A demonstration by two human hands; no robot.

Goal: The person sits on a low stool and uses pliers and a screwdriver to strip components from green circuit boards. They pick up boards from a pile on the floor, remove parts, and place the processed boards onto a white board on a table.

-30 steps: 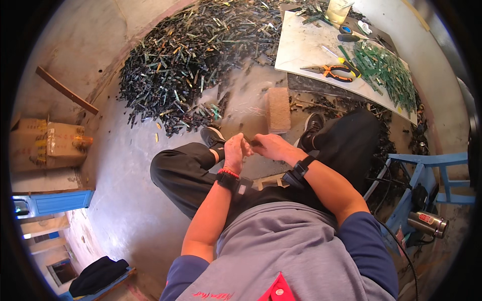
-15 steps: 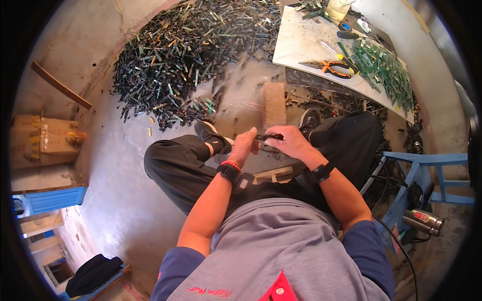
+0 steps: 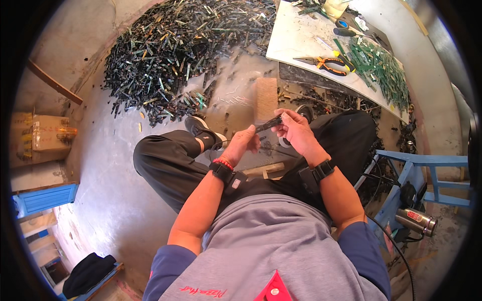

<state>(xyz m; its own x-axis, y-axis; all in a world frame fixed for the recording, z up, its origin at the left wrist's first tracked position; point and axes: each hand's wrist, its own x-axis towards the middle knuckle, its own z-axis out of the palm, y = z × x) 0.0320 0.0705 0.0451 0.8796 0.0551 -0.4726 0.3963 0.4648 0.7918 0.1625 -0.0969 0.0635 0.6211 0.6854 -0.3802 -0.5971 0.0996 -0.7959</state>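
Note:
Between my two hands is a narrow black strip-like piece (image 3: 268,125), tilted with its right end higher. My left hand (image 3: 242,143), with a red bead bracelet at the wrist, pinches the lower left end. The fingers of my right hand (image 3: 297,132) are closed on the upper right end. The piece's exact kind is too small to make out, and its ends are hidden by my fingers. Just beyond it a reddish-brown brick (image 3: 266,98) rests on the floor between my feet.
A large heap of dark strips (image 3: 165,65) covers the floor ahead. On a pale board (image 3: 296,42) at right lie orange-black pliers (image 3: 329,65), a screwdriver (image 3: 346,32) and a pile of green strips (image 3: 379,70). A blue stool (image 3: 422,159) and a steel flask (image 3: 416,220) are close on my right.
My right hand has turned and lifted a little, so more of the black piece shows, now slanting upward to the right. The whole view has shifted slightly.

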